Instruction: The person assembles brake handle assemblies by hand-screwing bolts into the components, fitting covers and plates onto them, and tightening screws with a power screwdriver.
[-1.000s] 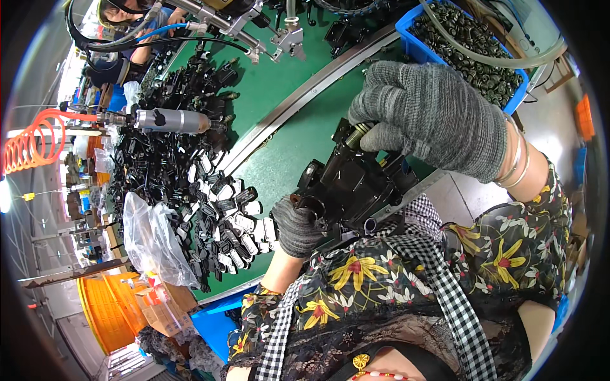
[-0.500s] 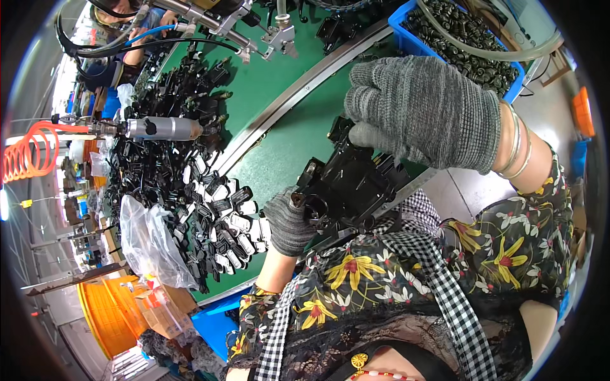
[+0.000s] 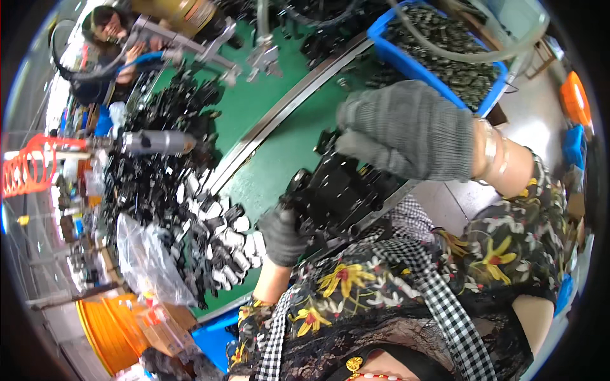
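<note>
A bulky black housing (image 3: 337, 193), looking like a moulded mechanical part, is held before my body at the bench's near edge. My left hand (image 3: 283, 235), in a grey knit glove, is closed round its left end. Over its far right side hovers my right hand (image 3: 410, 130), gloved alike and slightly blurred. Its fingers and thumb are drawn together near the housing's upper end; whatever they hold is hidden. Left of the housing, several black and white plastic pieces (image 3: 222, 247) lie heaped on the green bench (image 3: 244, 190).
A blue bin (image 3: 416, 70) of small dark metal parts stands at the far right. A metal rail (image 3: 286, 114) crosses the bench. On the left are a silver air tool (image 3: 159, 141) with a coiled orange hose and a clear bag (image 3: 149, 260). Another person (image 3: 111, 38) sits at far left.
My right hand has shifted slightly left and down, staying over the housing. My left hand still grips its left end. The whole view has shifted a little, and a yellow object has appeared at the top.
</note>
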Tool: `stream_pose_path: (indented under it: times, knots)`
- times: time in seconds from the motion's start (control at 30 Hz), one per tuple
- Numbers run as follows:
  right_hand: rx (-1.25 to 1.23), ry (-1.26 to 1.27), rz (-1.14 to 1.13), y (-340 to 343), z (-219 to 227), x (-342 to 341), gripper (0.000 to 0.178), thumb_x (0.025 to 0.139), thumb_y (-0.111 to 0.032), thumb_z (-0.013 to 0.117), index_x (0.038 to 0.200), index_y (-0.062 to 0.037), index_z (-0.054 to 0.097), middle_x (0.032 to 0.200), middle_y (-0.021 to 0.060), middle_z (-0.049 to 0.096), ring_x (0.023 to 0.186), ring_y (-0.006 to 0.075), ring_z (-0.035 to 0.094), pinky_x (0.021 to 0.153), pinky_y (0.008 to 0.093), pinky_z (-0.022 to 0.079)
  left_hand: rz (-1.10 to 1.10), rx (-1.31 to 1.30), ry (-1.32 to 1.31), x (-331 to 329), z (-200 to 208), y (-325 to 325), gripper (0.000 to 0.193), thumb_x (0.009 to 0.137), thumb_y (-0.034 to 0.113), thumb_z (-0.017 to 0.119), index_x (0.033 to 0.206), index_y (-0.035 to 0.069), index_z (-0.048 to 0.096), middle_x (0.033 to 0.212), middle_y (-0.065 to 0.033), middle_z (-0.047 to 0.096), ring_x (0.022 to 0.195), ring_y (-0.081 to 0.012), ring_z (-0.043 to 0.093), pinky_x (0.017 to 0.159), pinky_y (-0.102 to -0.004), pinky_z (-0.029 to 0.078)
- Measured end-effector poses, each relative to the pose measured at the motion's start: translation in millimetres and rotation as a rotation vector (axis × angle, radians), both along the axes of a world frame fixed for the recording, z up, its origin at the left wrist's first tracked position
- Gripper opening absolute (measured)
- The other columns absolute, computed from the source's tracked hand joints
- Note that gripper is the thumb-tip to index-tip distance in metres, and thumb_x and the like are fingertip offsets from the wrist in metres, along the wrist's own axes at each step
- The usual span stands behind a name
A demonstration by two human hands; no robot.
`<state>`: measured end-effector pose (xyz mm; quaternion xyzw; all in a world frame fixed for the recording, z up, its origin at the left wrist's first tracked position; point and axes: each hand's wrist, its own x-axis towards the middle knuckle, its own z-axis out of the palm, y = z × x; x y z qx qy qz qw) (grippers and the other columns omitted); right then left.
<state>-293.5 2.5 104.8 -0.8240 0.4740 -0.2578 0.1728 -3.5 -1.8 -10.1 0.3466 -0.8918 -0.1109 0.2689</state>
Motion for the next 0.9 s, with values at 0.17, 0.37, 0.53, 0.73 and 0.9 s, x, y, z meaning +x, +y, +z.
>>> stream_pose_path:
  times: [0.17,0.37,0.53,0.73,0.9]
  knots:
    - [-0.003,-0.451,0.059,-2,-21,8,0.025,0.091,-0.03,0.062,0.102,-0.0086,0.069,0.071,0.0134,0.063,0.064,0.0303,0.062,0.059,0.0375,0.049,0.056,0.311,0.157,20,-29,3,0.054,0.065,0.014,0.072,0.117,0.006,0.057,0.096,-0.0166,0.068,0.076,-0.0328,0.067,0.065,-0.0393,0.053]
    - [-0.151,-0.094,-0.053,5,-31,-2,0.032,0.096,-0.035,0.053,0.097,-0.0039,0.061,0.073,0.0155,0.056,0.07,0.0346,0.059,0.061,0.0405,0.048,0.003,0.23,0.11,14,-35,-1,0.055,0.065,0.012,0.075,0.117,0.005,0.057,0.1,-0.0158,0.067,0.081,-0.0338,0.067,0.073,-0.0406,0.053]
    - [0.417,-0.2,-0.204,18,-33,-20,0.051,0.097,-0.053,0.044,0.09,-0.0077,0.064,0.082,0.0125,0.065,0.071,0.0304,0.06,0.068,0.0413,0.049,-0.011,0.311,0.127,5,-45,-3,0.056,0.062,0.014,0.077,0.114,0.004,0.059,0.09,-0.0128,0.067,0.075,-0.032,0.066,0.069,-0.0389,0.052]
    - [0.613,0.47,-0.836,28,-24,-126,0.036,0.094,-0.044,0.054,0.1,-0.011,0.067,0.088,0.0129,0.068,0.084,0.0305,0.066,0.074,0.0429,0.052,0.028,0.305,0.276,17,-63,-5,0.042,0.067,0.012,0.071,0.107,0.008,0.061,0.083,-0.012,0.068,0.073,-0.0338,0.066,0.066,-0.0362,0.051]
    - [0.155,0.398,-0.985,12,-48,-193,0.024,0.079,-0.016,0.069,0.101,-0.0075,0.066,0.086,0.0151,0.066,0.087,0.0321,0.066,0.074,0.0417,0.052,0.088,0.512,0.237,26,-72,-9,0.029,0.094,0.021,0.055,0.115,0.001,0.059,0.105,-0.0069,0.067,0.092,-0.0161,0.067,0.071,-0.0297,0.061]
